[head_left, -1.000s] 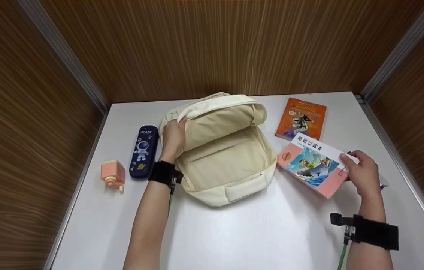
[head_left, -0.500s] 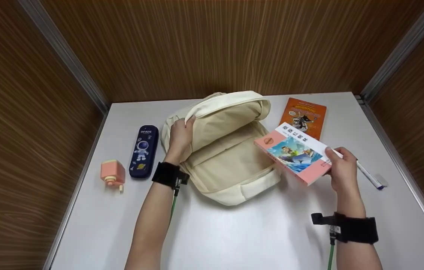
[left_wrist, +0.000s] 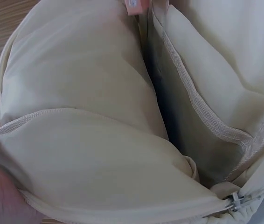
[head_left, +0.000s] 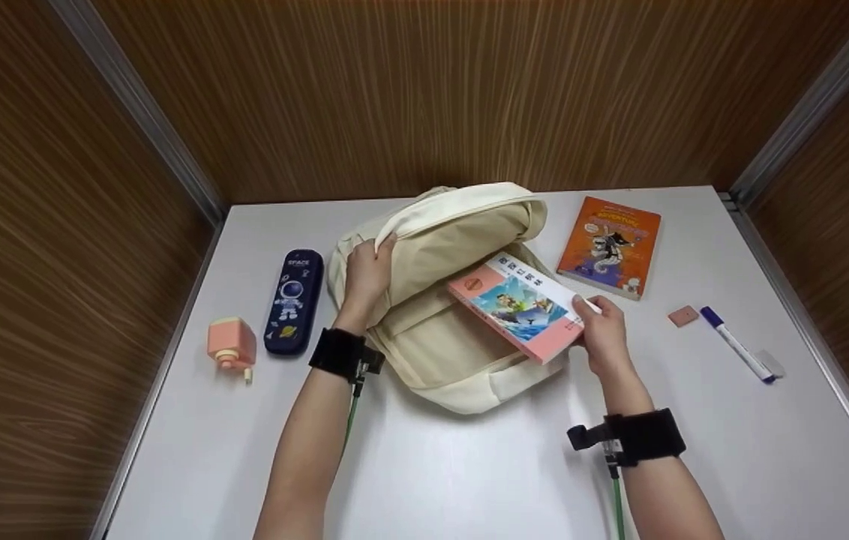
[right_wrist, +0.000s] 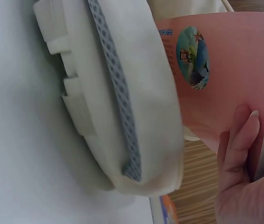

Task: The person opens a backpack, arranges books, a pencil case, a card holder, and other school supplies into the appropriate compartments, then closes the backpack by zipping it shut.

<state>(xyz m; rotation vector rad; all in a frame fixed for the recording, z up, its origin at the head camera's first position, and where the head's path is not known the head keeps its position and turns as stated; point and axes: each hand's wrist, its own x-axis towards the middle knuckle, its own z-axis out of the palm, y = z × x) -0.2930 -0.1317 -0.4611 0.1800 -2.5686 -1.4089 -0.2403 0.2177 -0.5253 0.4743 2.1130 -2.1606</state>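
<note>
A cream backpack (head_left: 462, 217) lies on the white table with its main compartment gaping. My left hand (head_left: 369, 274) pinches the edge of its raised flap, seen also at the lower left of the left wrist view, where the zipper (left_wrist: 237, 200) shows. In my right hand (head_left: 604, 334) is a pink-and-white book (head_left: 522, 307), thumb on the cover and fingers beneath. The book hangs over the opening, its left end under the flap. From the right wrist view, its pink back cover (right_wrist: 234, 60) shows behind the backpack's rim (right_wrist: 155, 107).
An orange book (head_left: 610, 247) lies at the back right. Nearer are a small brown-pink piece (head_left: 683, 316) and a white marker (head_left: 739, 345) with purple ends. On the left sit a navy pencil case (head_left: 294, 301) and a pink block-shaped object (head_left: 231, 341). Wood-patterned walls (head_left: 469, 90) enclose the table.
My right hand has carried the pink book leftward from the right side to over the backpack's opening. The left hand has shifted slightly right, still holding the flap. Marker and brown-pink piece are uncovered.
</note>
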